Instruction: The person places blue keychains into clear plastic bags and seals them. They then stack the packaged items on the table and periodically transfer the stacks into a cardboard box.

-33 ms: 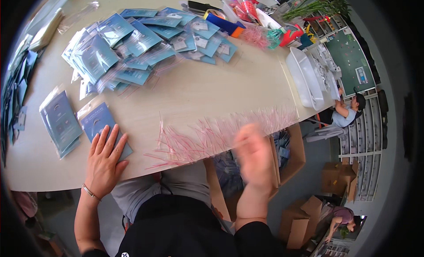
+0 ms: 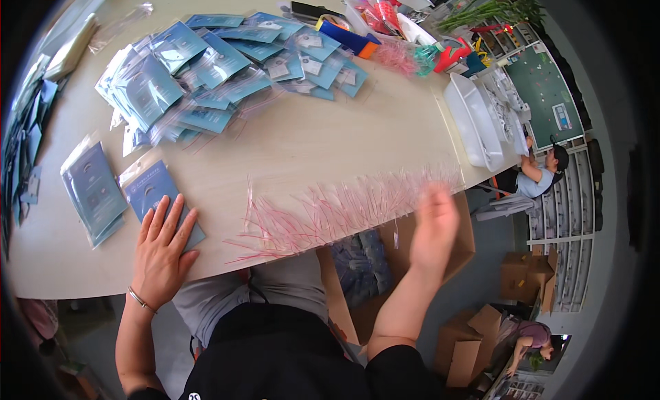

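Observation:
My left hand (image 2: 162, 245) lies flat, fingers spread, on a blue card in a clear plastic sleeve (image 2: 152, 188) near the table's front edge. Just left of it rests another sleeved blue card stack (image 2: 96, 190). Over the right part of the front edge is my right hand (image 2: 435, 224), slightly blurred, fingers curled together; what they hold, if anything, cannot be made out. Beside it runs a long row of thin clear and pink strands (image 2: 330, 211) along the table edge. A small pale strip (image 2: 396, 236) hangs below the edge, left of that hand.
A heap of sleeved blue cards (image 2: 206, 63) covers the far left. Far right stand a white tray (image 2: 471, 118), a tape dispenser (image 2: 348, 39) and red scissors (image 2: 452, 55). An open cardboard box (image 2: 450, 245) holding bagged items sits below the table edge. Two people are at the right.
My right hand has moved to the right along the strand row, showing more of the box below. My left hand stays on the blue card.

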Motion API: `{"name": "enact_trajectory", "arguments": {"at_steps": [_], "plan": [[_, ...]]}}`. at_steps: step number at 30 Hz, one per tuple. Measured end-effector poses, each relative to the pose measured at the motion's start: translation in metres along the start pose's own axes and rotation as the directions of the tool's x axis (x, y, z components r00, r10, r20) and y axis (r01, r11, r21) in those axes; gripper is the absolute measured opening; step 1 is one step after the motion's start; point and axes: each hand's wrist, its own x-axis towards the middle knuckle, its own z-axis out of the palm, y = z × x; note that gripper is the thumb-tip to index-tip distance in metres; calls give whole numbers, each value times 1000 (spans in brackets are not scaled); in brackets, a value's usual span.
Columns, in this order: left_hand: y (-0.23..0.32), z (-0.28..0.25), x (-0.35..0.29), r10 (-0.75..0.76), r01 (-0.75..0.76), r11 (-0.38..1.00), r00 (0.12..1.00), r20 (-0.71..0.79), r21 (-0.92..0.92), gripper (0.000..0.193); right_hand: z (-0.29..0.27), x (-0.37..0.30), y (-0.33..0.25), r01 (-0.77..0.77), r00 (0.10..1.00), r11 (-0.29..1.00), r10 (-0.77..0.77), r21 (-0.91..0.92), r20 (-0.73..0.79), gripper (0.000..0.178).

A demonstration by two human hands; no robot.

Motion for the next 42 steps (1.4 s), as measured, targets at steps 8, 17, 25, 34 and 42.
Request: {"name": "enact_trajectory", "arguments": {"at_steps": [8,17,25,34,42], "plan": [[2,2,8,29,-29,1000,999,17,-11,74,-166,78,265,-584,810,380,330,-718,-484,24],[4,-5,-7,103,-99,993,992,71,-59,75,-132,88,188,-330,916,357,-104,-874,-388,15],[-5,-6,-12,196,-192,975,980,26,-114,81,119,-62,-43,647,552,735,-635,203,541,44],[-38,-4,-29,236,-286,820,958,-164,-495,87,162,-73,-49,635,523,731,-645,250,557,36],[-30,16,-61,209,-252,959,939,-273,-129,31,162,-69,-51,623,528,732,-654,276,542,25]]}}
